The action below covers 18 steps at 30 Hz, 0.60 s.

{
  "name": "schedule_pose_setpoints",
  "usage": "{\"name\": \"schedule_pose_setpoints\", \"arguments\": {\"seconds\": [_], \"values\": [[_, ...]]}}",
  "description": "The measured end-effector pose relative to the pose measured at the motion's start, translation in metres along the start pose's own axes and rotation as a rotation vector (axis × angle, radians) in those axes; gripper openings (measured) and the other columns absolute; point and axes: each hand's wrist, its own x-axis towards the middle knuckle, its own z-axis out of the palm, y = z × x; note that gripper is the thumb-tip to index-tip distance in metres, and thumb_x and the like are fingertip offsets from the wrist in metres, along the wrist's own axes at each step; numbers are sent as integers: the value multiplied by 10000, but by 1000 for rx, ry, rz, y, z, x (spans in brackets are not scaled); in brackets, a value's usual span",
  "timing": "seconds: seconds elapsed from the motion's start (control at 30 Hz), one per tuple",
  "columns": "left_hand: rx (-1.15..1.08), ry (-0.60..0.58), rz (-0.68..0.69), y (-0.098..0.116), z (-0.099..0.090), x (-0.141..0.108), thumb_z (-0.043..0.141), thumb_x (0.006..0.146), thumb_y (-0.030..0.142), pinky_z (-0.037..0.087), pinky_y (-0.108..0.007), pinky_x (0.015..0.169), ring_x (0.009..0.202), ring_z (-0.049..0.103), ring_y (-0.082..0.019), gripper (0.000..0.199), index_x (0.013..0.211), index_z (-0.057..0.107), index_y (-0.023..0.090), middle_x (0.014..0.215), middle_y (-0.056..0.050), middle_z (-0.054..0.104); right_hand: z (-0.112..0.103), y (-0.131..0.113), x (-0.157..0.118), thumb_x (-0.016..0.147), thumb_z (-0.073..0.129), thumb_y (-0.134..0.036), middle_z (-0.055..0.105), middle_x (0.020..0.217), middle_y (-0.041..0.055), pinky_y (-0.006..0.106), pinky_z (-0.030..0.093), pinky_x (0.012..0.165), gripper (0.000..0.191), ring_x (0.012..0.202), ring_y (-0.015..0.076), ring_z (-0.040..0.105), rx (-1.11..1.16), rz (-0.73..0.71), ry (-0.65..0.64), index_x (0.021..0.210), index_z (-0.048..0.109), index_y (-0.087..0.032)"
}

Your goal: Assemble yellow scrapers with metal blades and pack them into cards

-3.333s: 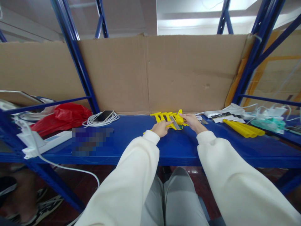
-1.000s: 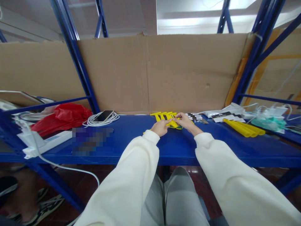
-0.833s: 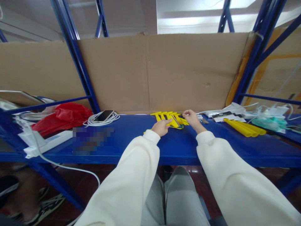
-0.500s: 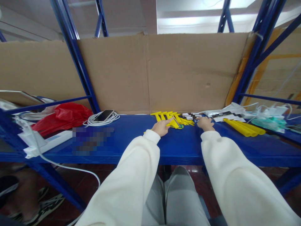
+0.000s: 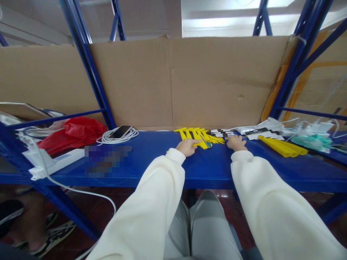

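Note:
My left hand (image 5: 186, 147) is closed on the handle of a yellow scraper (image 5: 204, 143), whose wide wedge-shaped head points right. Behind it, a row of similar yellow T-shaped scrapers (image 5: 187, 133) lies fanned out, overlapping one another. To their right is a bunch of slim black-and-white sticks (image 5: 221, 133), too small to make out clearly. My right hand (image 5: 236, 143) rests palm down on the blue shelf (image 5: 208, 168) close to the ends of these sticks. Its fingers are slightly spread, and no held object shows in them.
Yellow tubes (image 5: 282, 146) and a black-and-white packet (image 5: 262, 133) lie on the right. Toward the left are a phone (image 5: 121, 132) on a coiled white cable (image 5: 108, 140), a red plastic bag (image 5: 78, 131) and a white power strip (image 5: 62, 161). Cardboard (image 5: 217, 83) stands behind the shelf.
The scraper in my left hand has turned slightly. My right hand has shifted a little, its fingertips now drawn in closer to the shelf.

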Motion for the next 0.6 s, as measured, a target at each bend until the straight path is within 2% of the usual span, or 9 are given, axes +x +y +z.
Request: {"name": "schedule_pose_setpoints", "arguments": {"seconds": [0.2,0.37,0.53,0.6], "values": [[-31,-6,-3,1,1,0,620,956,213,466,-331,1125,1317,630,-239,488,1432,631,321,1391,-54,690,-3,-1,-2,917,469,-238,557,1435,235,617,365,1065,466,1364,397,435,-25,-23,8,1305,716,-166],[-59,-5,-5,0,3,2,638,943,202,467,-321,1124,1307,638,-232,485,1416,644,310,1376,-56,699,0,-1,2,891,511,-258,631,1309,247,607,424,1018,444,1300,395,495,-24,-50,91,1268,711,-136],[-72,-23,-10,0,3,3,675,923,205,481,-312,1099,1286,652,-235,458,1372,681,294,1351,-65,713,2,-3,8,852,615,-281,634,1313,274,568,457,1007,473,1321,409,515,21,22,-9,1290,691,-119],[-64,-30,-11,0,2,3,684,918,209,485,-309,1091,1275,658,-237,452,1363,688,293,1343,-65,718,3,-3,8,834,664,-309,651,1278,255,561,452,1014,435,1311,405,526,54,3,22,1232,724,-147]]}}
